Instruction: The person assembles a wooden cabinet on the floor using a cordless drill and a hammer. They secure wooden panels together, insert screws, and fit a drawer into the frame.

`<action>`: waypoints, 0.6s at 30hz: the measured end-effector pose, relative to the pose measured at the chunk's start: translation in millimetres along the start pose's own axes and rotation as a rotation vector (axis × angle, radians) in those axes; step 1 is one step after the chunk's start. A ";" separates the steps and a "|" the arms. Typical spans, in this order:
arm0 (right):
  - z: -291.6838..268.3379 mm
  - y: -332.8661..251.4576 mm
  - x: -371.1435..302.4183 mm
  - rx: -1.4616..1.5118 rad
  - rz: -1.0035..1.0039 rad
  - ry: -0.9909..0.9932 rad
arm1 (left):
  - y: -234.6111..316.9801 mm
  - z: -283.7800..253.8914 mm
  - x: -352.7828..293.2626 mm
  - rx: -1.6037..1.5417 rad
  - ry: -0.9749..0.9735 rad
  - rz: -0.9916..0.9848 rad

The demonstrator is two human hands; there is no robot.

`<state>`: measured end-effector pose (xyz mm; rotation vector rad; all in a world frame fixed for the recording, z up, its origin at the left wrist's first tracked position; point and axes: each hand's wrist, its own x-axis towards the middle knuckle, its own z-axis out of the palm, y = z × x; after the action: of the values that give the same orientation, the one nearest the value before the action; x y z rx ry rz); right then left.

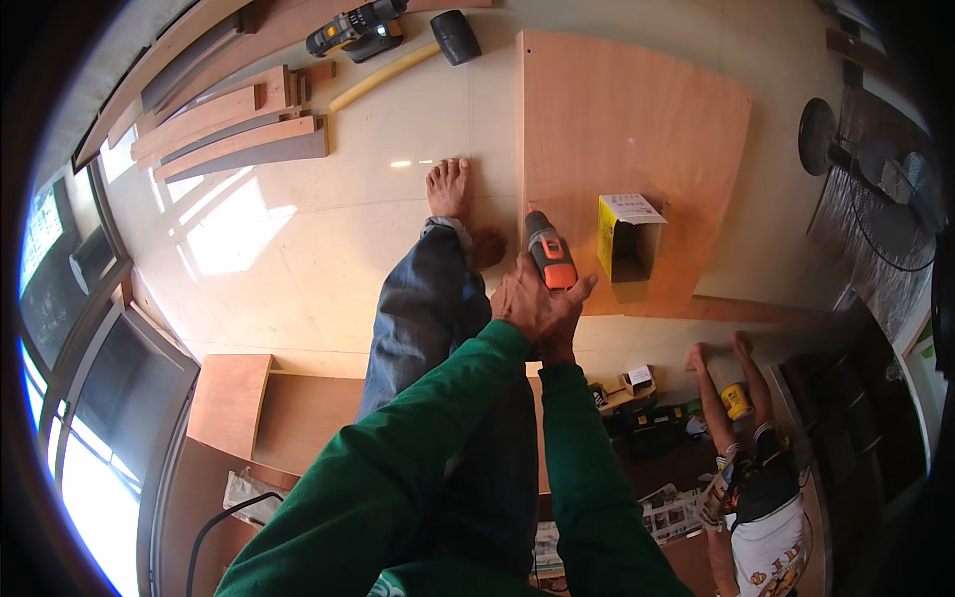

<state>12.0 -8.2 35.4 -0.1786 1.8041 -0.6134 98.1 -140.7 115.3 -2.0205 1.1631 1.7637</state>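
Note:
An orange and black cordless drill (553,261) is between my hands, its dark chuck pointing away from me over the left edge of a reddish wooden panel (637,119). My right hand (567,316) is closed round the drill's handle, which the hands hide. From the left, my left hand (519,298) presses against the drill and overlaps the right one, its fingers closed. To the right of the drill, an open yellow and white cardboard box (631,211) lies on its side on the panel, its dark inside showing.
A mallet (456,38), a second drill (353,30) and several wood strips (229,124) lie on the floor ahead and left. A fan (885,169) stands at the right. Another person (761,497) sits at the lower right near a yellow tub (735,401). My bare foot (450,187) is beside the panel.

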 end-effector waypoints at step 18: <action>6.7 60.7 5.3 0.130 0.006 -0.036 | -13.4 -1.8 3.7 -0.026 0.021 0.063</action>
<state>27.7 39.1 -0.3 -0.0958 1.7240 -0.7162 108.4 -134.5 108.0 -2.0435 1.2289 1.8000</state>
